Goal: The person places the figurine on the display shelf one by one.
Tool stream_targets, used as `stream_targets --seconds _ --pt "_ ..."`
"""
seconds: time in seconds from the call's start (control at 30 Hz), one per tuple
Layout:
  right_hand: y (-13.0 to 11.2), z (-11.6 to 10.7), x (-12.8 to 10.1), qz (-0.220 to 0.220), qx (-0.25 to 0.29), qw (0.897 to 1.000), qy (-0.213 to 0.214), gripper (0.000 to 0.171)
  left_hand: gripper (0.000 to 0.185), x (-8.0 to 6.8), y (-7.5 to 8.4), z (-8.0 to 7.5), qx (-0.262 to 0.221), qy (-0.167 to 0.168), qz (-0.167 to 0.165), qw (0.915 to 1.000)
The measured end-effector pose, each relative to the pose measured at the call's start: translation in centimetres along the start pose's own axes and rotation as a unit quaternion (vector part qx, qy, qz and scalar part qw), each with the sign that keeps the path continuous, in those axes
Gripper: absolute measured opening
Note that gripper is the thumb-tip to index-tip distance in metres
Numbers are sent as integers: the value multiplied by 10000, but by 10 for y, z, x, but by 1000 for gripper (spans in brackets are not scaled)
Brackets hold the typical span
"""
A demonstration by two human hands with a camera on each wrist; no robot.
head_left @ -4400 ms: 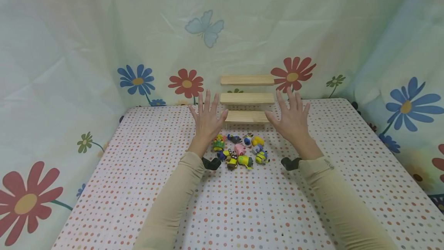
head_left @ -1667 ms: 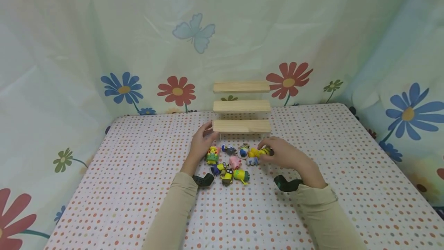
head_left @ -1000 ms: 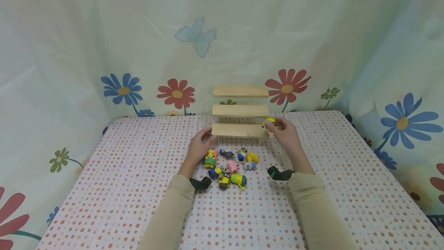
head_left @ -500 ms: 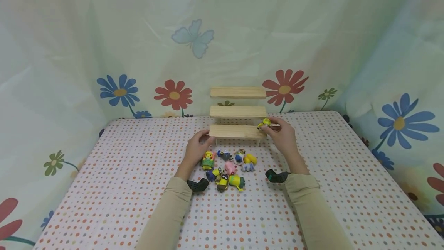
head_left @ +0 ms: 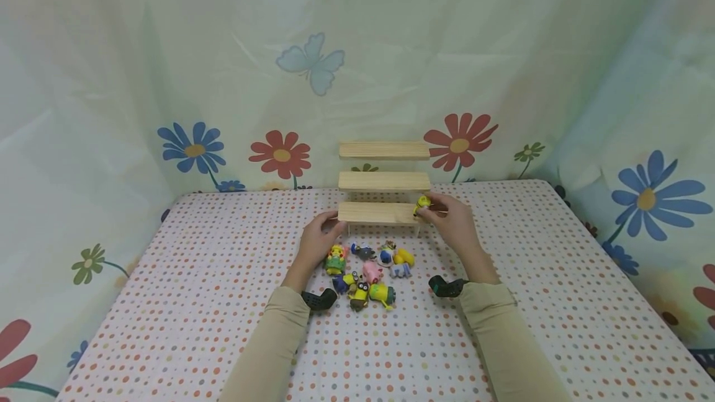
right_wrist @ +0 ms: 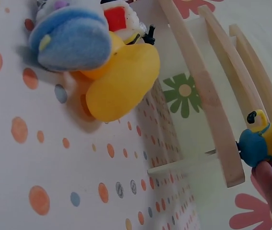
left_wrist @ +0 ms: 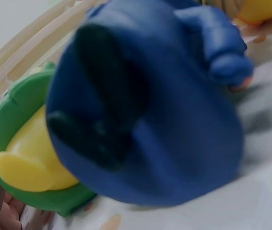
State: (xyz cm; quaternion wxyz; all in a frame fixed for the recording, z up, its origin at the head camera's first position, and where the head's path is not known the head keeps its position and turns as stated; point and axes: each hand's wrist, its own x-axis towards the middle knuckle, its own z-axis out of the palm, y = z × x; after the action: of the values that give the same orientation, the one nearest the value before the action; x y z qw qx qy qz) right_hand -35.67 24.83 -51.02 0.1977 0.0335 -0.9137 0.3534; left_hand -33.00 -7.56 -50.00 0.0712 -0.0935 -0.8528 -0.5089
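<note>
My right hand [head_left: 457, 223] pinches a yellow minion figure [head_left: 422, 203] with blue overalls at the right end of the lowest board of a three-tier wooden display stand [head_left: 374, 212]. In the right wrist view the minion figure [right_wrist: 256, 147] is upright, its feet right at the board's edge. At the stand's other end, my left hand [head_left: 317, 243] grips the lowest board between fingers and thumb. The left wrist view is mostly filled by a blue toy figure [left_wrist: 174, 120], with a green and yellow one [left_wrist: 28, 167] behind it.
Several small toys lie in front of the stand, including a pink pig [head_left: 372, 272], a yellow duck [head_left: 404, 257], a Pikachu figure [head_left: 335, 260] and more minion figures [head_left: 382, 294]. A dotted cloth [head_left: 223, 303] covers the table; a flowered curtain [head_left: 385, 79] hangs behind.
Both hands were spread above the table at first. The right hand took the minion figure from the pile and carried it up to the lowest board; the left hand came to the board's left end.
</note>
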Motion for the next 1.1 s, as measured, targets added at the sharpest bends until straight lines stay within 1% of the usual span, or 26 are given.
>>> stream_targets --seconds 0.03,0.07,0.13,0.27,0.33,0.47,0.57,0.67,0.8,0.9,1.0,1.1 --pt "-5 -2 0 8 -19 10000 -75 58 55 0 0 0 -6 4 20 10000" --pt "-15 -8 -2 33 15 9998 -170 57 55 0 0 -1 11 8 45 10000" --pt "-37 -20 -7 79 -4 9995 -313 54 55 0 1 -2 -28 -27 33 10000" --pt "-83 -47 -20 104 161 9981 -585 51 55 1 4 -4 -153 -95 -37 9998" --pt "-93 -51 -22 85 114 9976 -671 51 55 1 4 -4 -211 -108 -56 9997" --pt "-97 -51 -23 164 -65 9975 -682 53 61 2 3 -4 -299 -134 -149 9994" --pt "-97 -49 -24 251 -87 9972 -699 53 65 2 2 -3 -333 -176 -206 9991" --pt "-70 -32 -17 45 -240 9986 -469 53 67 3 1 -2 -311 -202 -197 9991" --pt "-69 -29 -17 -68 -347 9988 -339 51 66 2 0 -2 -282 -183 -112 9994" --pt "-99 -46 -24 117 -256 9981 -546 48 63 1 0 -2 -320 -162 -50 9993" --pt "-104 -48 -24 127 -235 9978 -610 49 60 1 1 -3 -395 -164 -3 9991" --pt "-105 -48 -24 140 -208 9976 -646 50 60 1 2 -4 -453 -192 -26 9988"
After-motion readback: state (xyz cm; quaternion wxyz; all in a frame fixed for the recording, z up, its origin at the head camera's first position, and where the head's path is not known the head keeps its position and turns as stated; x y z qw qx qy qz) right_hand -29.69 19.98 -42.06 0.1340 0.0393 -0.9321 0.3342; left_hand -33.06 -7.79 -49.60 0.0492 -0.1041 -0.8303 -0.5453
